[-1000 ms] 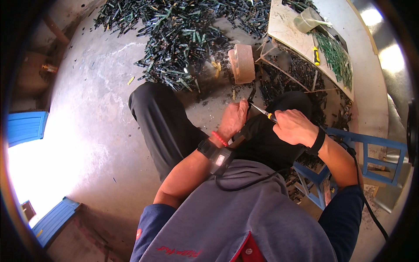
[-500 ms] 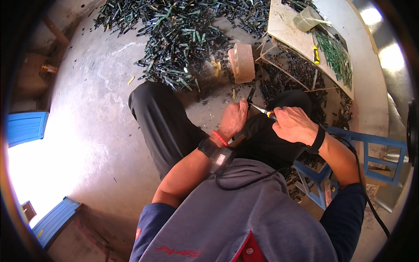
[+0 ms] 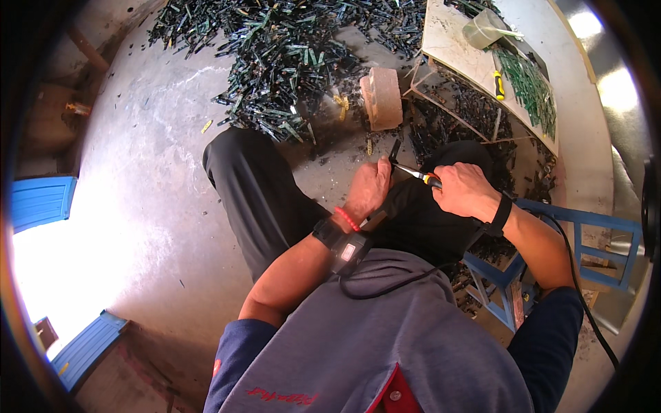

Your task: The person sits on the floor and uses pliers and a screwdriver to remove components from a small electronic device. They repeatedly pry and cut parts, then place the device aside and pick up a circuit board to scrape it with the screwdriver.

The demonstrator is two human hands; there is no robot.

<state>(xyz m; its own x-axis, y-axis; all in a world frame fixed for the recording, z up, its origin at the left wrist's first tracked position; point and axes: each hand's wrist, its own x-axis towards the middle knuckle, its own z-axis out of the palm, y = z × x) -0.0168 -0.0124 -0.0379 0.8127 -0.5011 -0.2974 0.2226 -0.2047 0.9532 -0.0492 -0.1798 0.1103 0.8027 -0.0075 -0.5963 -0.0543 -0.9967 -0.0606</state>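
Observation:
My left hand is closed on a slim dark strip that sticks up past its fingertips, above my lap. In my right hand is what looks like a pair of long-nose pliers, with silver jaws and a yellow-and-black grip. Its metal tip points left and meets the strip close to my left fingertips. The exact contact is too small to make out. My right fingers are wrapped round the grip and hide most of it.
A large heap of dark strips covers the floor ahead, beside a reddish block. On the board at right are a yellow-and-black screwdriver, a plastic cup and green strips. A blue metal frame stands right; a cable hangs there.
My right hand and wrist have shifted slightly to the right and up, showing more of the tool's grip. The dark strip has tilted a little; my left hand is almost still.

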